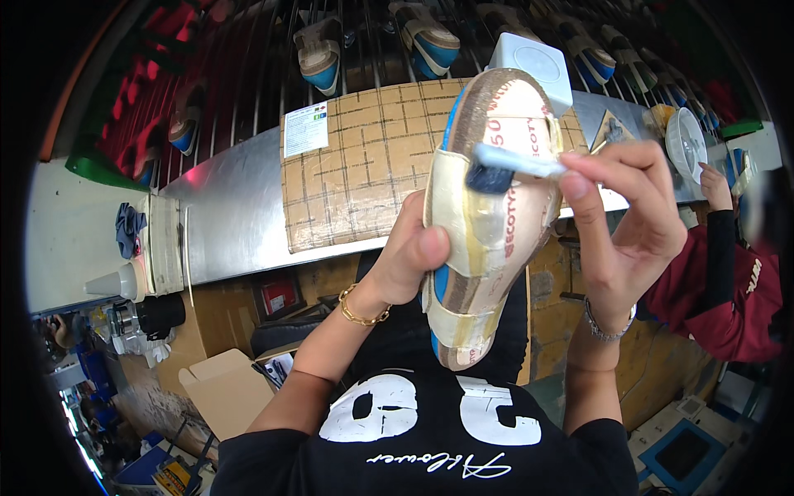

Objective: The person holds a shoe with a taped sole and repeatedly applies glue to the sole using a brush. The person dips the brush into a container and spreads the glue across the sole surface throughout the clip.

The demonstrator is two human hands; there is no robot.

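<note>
Between our left hand and right hand: one shoe, sole uppermost, blue showing along its left flank;
Left grip: clasped on the shoe's left side; thumb over the sole's margin, remaining fingers largely hidden behind;
Right grip: thumb and fingers pinching one brush by its pale handle; dark bristles left of the pinch, over the sole, blurred, so contact we cannot confirm;
Brushwork, done: cream panels already folded over the sole's left margin; yellowish streaks just right of our left thumb; we judge the brushing under way;
Brushwork, left: perhaps the paler strip toward the right margin; which parts are coated we cannot tell;
Pointing: broad end away from us, beyond both grips; narrow end toward our chest, below the left grip;
Long axis: near to far, slanting slightly right; brush handle lying across it;
Beyond left grip: patterned cardboard on a metal bench;
Past the broad end: one white box.
</note>
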